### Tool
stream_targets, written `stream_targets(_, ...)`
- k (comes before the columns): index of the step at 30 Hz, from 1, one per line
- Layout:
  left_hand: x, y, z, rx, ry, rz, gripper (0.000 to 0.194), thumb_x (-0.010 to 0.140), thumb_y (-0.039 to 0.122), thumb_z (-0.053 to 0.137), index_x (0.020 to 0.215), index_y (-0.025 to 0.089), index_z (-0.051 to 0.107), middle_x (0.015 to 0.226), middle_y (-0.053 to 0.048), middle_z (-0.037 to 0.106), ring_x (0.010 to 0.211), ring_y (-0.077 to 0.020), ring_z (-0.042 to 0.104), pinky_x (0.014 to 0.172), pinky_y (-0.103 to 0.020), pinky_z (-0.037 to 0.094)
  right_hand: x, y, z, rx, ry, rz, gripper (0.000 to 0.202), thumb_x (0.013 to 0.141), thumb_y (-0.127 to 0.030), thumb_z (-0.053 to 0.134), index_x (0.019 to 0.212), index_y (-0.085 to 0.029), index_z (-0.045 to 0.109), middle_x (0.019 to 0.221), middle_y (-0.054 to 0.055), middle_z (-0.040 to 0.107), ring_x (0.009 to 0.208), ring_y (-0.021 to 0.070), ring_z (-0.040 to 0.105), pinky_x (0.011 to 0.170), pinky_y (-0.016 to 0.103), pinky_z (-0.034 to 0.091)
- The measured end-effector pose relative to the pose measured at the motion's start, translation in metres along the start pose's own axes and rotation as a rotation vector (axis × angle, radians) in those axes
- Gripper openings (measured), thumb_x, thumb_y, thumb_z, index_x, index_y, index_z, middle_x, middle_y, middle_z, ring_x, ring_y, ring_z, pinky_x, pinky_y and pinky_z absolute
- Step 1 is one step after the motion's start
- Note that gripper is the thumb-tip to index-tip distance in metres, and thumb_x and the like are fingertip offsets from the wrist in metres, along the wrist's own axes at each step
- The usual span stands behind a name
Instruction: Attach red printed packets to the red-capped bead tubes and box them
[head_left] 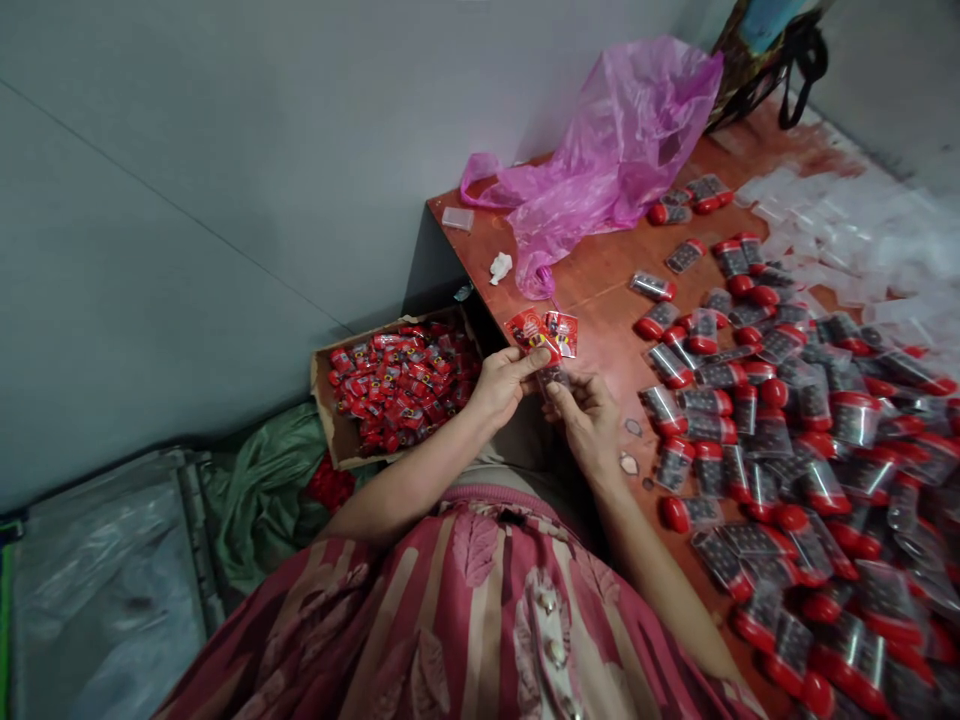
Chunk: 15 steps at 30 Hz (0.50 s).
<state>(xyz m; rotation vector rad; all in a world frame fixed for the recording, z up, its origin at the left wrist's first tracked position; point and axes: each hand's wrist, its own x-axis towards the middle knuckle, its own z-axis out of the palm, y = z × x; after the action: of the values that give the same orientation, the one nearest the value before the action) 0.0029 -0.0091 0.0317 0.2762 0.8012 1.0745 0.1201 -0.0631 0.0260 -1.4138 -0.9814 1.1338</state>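
Note:
In front of my waist, at the table's edge, both hands meet around a small clear case (pixel 553 375) with dark contents. The fingers of my left hand (pixel 501 388) are pinched on it and on a red printed label (pixel 541 343) at its upper end. My right hand (pixel 589 418) grips the lower part between thumb and fingers. Just beyond the fingertips is another red printed label (pixel 564 335); whether it is held or lies on the table, I cannot tell. To the right spreads a heap of clear cases with red ends and dark dotted contents (pixel 772 430).
A cardboard box (pixel 341 440) full of small red-labelled pieces (pixel 405 385) stands left of the orange-red table (pixel 592 290). On the table lie a pink plastic bag (pixel 592 160), crumpled white paper (pixel 500 267) and clear plastic pieces (pixel 847 225). Green cloth (pixel 262 490) and a grey crate (pixel 105 590) are lower left.

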Motion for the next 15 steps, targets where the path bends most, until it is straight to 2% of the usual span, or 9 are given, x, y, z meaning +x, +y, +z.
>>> stream_targets(3, 0.0002, -0.0004, -0.0008, 0.045, -0.003, -0.044, 0.039, 0.05, 0.029, 0.086, 0.075, 0.008, 0.065, 0.068, -0.003, 0.066, 0.06, -0.0102, 0.06, 0.063, -0.024, 0.049, 0.0005, -0.0006, -0.0007, 0.026, -0.006, 0.016, 0.028, 0.074, -0.037, 0.071, 0.09, -0.018, 0.059, 0.069, -0.003, 0.063, 0.051, 0.0099, 0.059, 0.046, 0.022, 0.049)
stream_targets(8, 0.0022, 0.0023, -0.004, 0.155, -0.077, -0.065, 0.034, 0.056, 0.031, 0.083, 0.072, 0.007, 0.065, 0.067, -0.006, 0.067, 0.061, -0.0125, 0.061, 0.065, -0.027, 0.049, 0.0029, 0.0006, -0.0031, 0.142, -0.076, 0.12, 0.026, 0.075, -0.039, 0.069, 0.087, -0.018, 0.059, 0.067, -0.003, 0.065, 0.046, 0.0102, 0.059, 0.042, 0.022, 0.047)
stream_targets(12, 0.0015, -0.0015, -0.002, 0.148, -0.064, -0.06, 0.032, 0.056, 0.03, 0.082, 0.072, 0.007, 0.066, 0.071, -0.006, 0.068, 0.064, -0.0128, 0.063, 0.066, -0.027, 0.05, 0.0012, 0.0007, -0.0019, -0.03, 0.055, -0.028, 0.026, 0.073, -0.038, 0.071, 0.086, -0.018, 0.06, 0.067, -0.003, 0.064, 0.05, 0.0094, 0.057, 0.046, 0.022, 0.048)
stream_targets(15, -0.0025, -0.0051, 0.0017, 0.131, -0.048, -0.056, 0.033, 0.057, 0.032, 0.082, 0.072, 0.008, 0.066, 0.069, -0.006, 0.067, 0.06, -0.012, 0.061, 0.06, -0.025, 0.048, 0.0011, -0.0002, 0.0011, 0.022, 0.056, 0.001, 0.027, 0.073, -0.038, 0.071, 0.086, -0.019, 0.059, 0.065, -0.004, 0.063, 0.048, 0.0094, 0.056, 0.044, 0.022, 0.046)
